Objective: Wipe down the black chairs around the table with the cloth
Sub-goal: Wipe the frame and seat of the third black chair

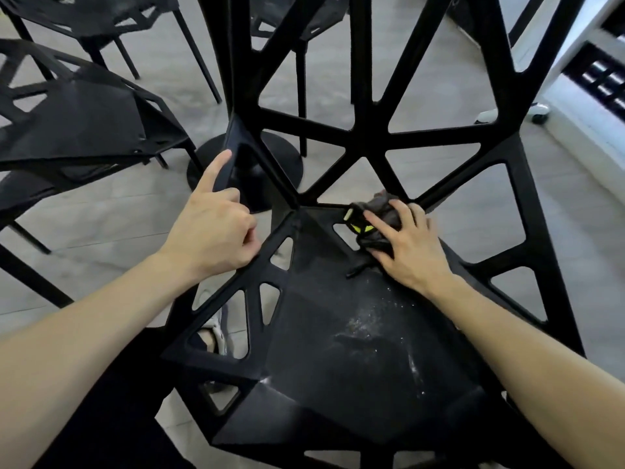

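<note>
A black lattice chair (338, 350) fills the middle of the view, its seat dusted with pale specks. My right hand (409, 248) presses a crumpled dark cloth (375, 214) with a yellow-green mark against the back of the seat, where it meets the backrest. My left hand (213, 228) rests on the chair's left frame edge, forefinger stretched up along a strut, the other fingers curled around the edge.
Two more black chairs (77, 120) stand at the left, and another at the back (287, 18). The table's round black base (284, 154) sits on the grey floor behind the chair. A white unit on castors (541, 113) is at the right. My shoe (216, 330) shows through the frame.
</note>
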{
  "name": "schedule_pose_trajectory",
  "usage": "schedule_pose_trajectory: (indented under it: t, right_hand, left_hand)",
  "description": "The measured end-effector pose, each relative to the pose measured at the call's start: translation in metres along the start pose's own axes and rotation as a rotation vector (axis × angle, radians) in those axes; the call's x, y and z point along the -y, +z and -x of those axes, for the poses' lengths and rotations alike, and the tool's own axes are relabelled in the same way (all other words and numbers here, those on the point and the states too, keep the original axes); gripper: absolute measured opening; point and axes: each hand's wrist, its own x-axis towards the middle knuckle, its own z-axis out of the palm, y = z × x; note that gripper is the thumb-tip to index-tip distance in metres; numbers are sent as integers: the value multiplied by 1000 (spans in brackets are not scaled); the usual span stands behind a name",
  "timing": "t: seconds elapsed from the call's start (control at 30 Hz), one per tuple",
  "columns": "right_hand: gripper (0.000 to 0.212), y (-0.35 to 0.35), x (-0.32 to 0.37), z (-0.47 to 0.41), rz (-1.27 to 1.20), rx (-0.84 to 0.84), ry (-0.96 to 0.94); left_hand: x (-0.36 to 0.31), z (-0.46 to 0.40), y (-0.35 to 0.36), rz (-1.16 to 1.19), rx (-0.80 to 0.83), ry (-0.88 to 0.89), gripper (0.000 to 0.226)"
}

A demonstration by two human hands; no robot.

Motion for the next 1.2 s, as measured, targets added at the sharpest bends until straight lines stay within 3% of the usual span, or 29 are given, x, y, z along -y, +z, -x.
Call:
schedule_pose_trajectory:
  t: [0.2, 0.27, 0.47, 0.53, 0.67, 0.77, 0.87, 0.97, 1.03, 1.13, 1.2]
  right_hand:
    - [70, 1, 137, -52, -271, 2, -41]
    - [67, -4, 131, -55, -257, 24, -53]
    - [64, -7, -4, -1, -193, 10, 89]
    - [65, -6, 23, -3, -231, -35, 142]
    - [68, -11, 138, -51, -417, -16, 12]
    - [67, -18, 146, -66, -403, -21, 61]
    - [67, -27, 136, -16, -447, 20, -29]
    - [67, -37, 138, 55, -475, 78, -288]
    - [66, -32, 124, 43, -371, 39, -426]
    - [72, -13, 110, -31, -222, -87, -230]
    - [72, -1, 115, -56, -268, -54, -32]
  left_hand:
    - [-1, 1, 0, -30, 34, 14, 39]
    - [-1, 0, 0, -24, 27, 15, 38]
    - [0, 0, 1, -6, -3, 10, 37]
    - [0, 0, 1, -10, 11, 8, 37]
    - [-1, 1, -1, -23, 53, 19, 35]
    - [-1, -2, -6, -31, 74, 17, 36]
    - [-2, -2, -8, -33, 110, -4, 37]
    - [-2, -2, -9, -33, 136, -3, 36]
    - [-2, -2, -10, -32, 134, -6, 36]
    - [-2, -1, -11, 1, 108, -4, 34]
    - [-2, -1, -9, 16, 85, -5, 35]
